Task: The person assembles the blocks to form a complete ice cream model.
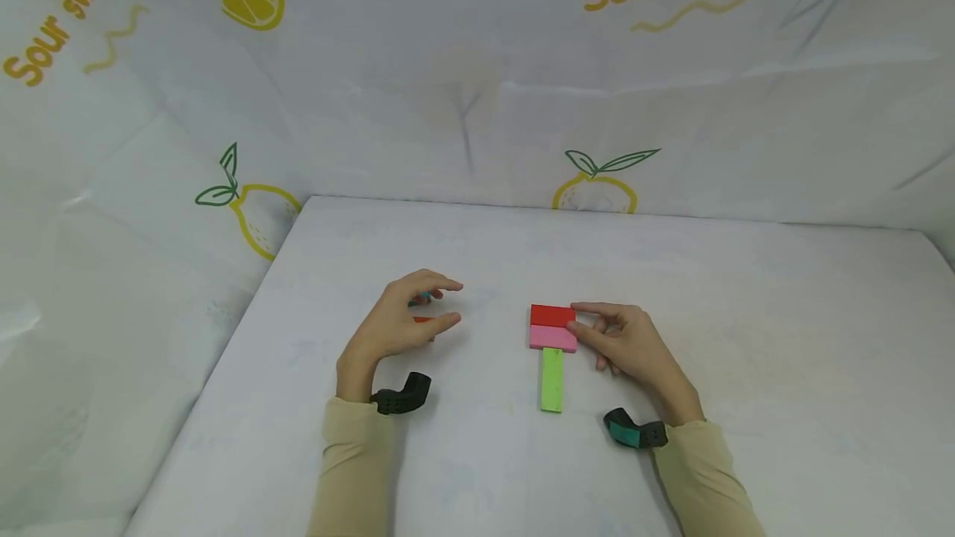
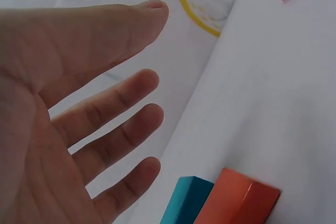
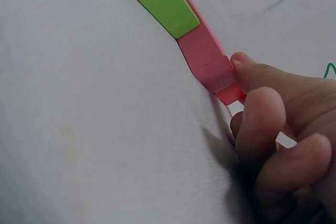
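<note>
My right hand [image 1: 622, 342] is at the right end of a red block [image 1: 550, 316], pinching it between thumb and index finger; the other fingers curl below. A pink block [image 1: 550, 338] lies flush along the red one's near side. From the pink block's middle a light green block [image 1: 551, 381] points toward me. My left hand [image 1: 399, 317] hovers to the left, holding nothing, thumb and fingers spread apart. Beyond its fingers in the left wrist view are an orange block [image 2: 239, 198] and a teal block [image 2: 188, 199], side by side and mostly hidden by the hand in the head view.
The blocks lie on a white-covered table [image 1: 477, 454]. Behind it rises a white sheet [image 1: 418, 123] printed with lemons and lettering. Both wrists carry a dark strapped camera, the left camera [image 1: 403, 394] and the right camera [image 1: 634, 431].
</note>
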Demonstrator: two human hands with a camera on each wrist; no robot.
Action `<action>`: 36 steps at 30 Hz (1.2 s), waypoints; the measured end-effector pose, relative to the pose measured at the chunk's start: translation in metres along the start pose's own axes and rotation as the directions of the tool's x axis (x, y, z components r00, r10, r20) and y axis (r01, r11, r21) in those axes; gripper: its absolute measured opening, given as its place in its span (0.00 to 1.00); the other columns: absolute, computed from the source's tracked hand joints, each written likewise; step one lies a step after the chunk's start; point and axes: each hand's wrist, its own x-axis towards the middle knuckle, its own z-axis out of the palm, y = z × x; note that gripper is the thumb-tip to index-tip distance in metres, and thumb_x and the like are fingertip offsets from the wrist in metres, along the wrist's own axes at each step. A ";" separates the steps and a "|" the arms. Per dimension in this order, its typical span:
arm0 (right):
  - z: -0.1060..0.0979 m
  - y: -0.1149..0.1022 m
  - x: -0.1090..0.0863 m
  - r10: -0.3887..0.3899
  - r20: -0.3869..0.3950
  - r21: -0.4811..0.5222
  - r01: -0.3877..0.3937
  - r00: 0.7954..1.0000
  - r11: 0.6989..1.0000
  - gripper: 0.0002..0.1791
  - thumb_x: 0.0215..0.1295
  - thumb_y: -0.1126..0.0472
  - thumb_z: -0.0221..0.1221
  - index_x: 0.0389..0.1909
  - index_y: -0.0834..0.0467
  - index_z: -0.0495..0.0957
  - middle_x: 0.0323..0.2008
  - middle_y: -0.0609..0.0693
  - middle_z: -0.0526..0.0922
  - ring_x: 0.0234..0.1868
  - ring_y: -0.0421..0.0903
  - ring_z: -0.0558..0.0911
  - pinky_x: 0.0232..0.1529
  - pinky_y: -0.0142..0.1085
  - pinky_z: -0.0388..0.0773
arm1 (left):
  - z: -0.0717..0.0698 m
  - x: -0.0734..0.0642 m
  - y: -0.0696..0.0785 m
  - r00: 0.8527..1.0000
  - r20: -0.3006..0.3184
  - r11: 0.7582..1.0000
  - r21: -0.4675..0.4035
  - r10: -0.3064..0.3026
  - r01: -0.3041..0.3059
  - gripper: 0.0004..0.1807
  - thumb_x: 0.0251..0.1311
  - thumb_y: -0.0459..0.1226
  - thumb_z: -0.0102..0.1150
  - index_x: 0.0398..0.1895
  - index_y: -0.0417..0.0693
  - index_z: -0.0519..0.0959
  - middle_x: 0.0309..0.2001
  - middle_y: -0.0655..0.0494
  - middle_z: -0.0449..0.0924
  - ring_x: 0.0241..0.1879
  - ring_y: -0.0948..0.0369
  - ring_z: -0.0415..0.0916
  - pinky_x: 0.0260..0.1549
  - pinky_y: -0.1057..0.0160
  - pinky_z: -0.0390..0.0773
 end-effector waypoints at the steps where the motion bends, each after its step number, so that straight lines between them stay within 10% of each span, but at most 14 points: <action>1: 0.000 0.000 0.000 0.001 0.001 0.002 -0.001 1.000 1.000 0.27 0.66 0.56 0.68 0.64 0.59 0.79 0.22 0.52 0.77 0.11 0.40 0.73 0.13 0.29 0.66 | -0.002 -0.001 -0.001 1.000 0.003 1.000 -0.018 -0.009 0.009 0.21 0.59 0.33 0.71 0.56 0.44 0.83 0.56 0.45 0.82 0.54 0.45 0.77 0.51 0.45 0.82; 36: -0.001 -0.001 -0.001 0.018 0.009 0.022 -0.018 1.000 1.000 0.28 0.66 0.54 0.68 0.65 0.58 0.78 0.22 0.52 0.76 0.11 0.40 0.72 0.14 0.30 0.66 | -0.038 -0.031 -0.029 0.982 0.047 0.975 0.136 -0.184 0.176 0.20 0.55 0.37 0.74 0.52 0.46 0.85 0.51 0.50 0.82 0.49 0.53 0.74 0.51 0.56 0.74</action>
